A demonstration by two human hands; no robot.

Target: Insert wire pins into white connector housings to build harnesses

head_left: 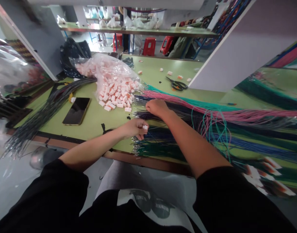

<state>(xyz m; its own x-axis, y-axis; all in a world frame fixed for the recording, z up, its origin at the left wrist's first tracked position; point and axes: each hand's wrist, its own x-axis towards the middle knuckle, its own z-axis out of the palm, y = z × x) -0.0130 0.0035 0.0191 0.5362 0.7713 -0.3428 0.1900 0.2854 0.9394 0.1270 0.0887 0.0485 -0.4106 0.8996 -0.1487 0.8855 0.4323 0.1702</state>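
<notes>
My left hand (136, 128) pinches a small white-and-orange connector housing (145, 127) near the table's front edge. Just beyond it, my right hand (156, 107) is closed over the ends of the dark wires (171, 106); whether a wire is between its fingertips is hidden. Pink wires (177, 101) and teal wires (168, 93) lie behind that hand, with their metal-tipped ends pointing left. Blue wires (245, 145) and green wires (150, 149) run along the near side. A heap of the same housings (116, 92) spills from a clear plastic bag (109, 66) beyond my left hand.
A phone (77, 111) lies left of the heap, beside a bundle of grey wires (49, 100) hanging over the front edge. Black scissors (177, 84) and a few loose housings (170, 73) are at the back. A pale slanted panel (236, 48) rises at right.
</notes>
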